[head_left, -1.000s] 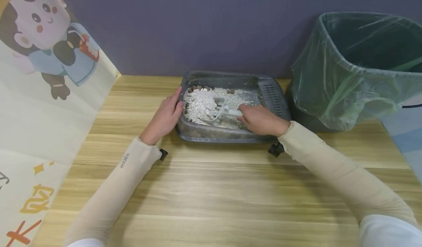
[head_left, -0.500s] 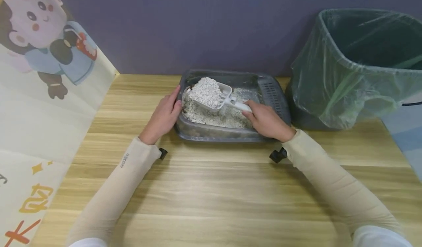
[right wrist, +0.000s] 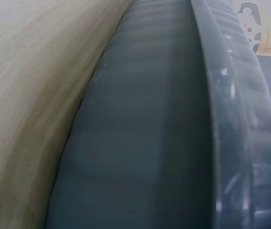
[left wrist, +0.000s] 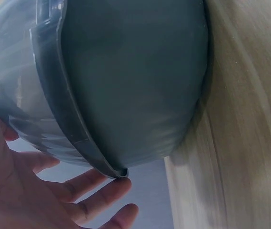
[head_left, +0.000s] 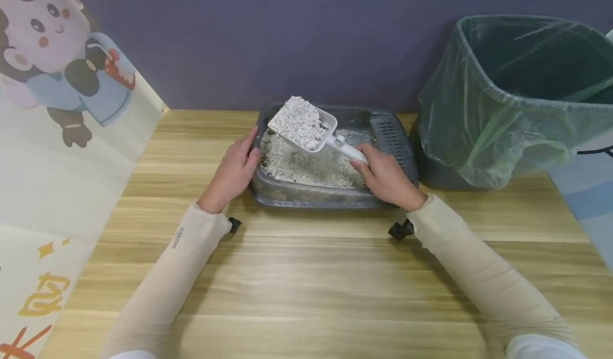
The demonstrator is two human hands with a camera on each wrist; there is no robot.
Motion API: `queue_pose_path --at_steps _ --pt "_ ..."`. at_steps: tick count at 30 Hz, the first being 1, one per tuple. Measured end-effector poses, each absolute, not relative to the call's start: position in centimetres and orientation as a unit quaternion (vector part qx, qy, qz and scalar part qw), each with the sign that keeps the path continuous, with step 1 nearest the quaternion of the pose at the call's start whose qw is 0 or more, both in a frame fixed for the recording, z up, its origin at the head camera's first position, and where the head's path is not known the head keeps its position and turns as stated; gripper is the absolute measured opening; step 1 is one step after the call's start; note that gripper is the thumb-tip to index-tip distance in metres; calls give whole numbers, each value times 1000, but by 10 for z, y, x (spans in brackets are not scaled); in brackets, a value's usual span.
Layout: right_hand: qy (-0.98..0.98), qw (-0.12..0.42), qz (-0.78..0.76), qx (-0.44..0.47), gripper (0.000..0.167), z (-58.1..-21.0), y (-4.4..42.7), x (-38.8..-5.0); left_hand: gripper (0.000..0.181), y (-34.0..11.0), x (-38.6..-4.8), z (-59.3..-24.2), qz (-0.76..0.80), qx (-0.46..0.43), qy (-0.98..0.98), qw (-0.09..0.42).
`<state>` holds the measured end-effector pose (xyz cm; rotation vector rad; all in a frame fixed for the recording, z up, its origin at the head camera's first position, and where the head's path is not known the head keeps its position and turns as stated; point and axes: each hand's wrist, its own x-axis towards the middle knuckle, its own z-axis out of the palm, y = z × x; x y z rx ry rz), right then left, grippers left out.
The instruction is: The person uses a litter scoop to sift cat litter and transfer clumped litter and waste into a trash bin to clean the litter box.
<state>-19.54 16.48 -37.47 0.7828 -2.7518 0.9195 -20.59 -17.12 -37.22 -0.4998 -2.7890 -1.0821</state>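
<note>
Litter tray (head_left: 316, 198) stands on the tabletop (head_left: 306, 274), and you can place everything by it. Against its left end rests your left hand (head_left: 231, 173), fingers loosely spread, touching the tray to steady it, it seems, rather than clamping. Inside the tray, pale litter (head_left: 311, 170) covers much of the left and middle, so by the look of it plenty remains there to work through. Above the tray's left half, your white litter scoop (head_left: 337, 142) carries a heaped load (head_left: 299, 122): digging up this load looks done, while emptying the scoop is left. Whether clumps sit under the heap, you cannot tell. Over the tray's right half, your right hand (head_left: 385, 178) is wrapped around the scoop's handle (head_left: 353, 153), well apart from the left one. Just right of the tray stands the grey waste bin (head_left: 436, 162) with its green liner (head_left: 507, 135); its bottom is out of sight, so you can't tell whether anything has gone in.
</note>
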Motion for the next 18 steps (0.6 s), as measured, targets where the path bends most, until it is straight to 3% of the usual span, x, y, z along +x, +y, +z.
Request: queue_pose_path --at_steps 18 --pt "-903 77 326 269 34 -375 165 -195 56 -172 -206 -373 -355 -162 -919 57"
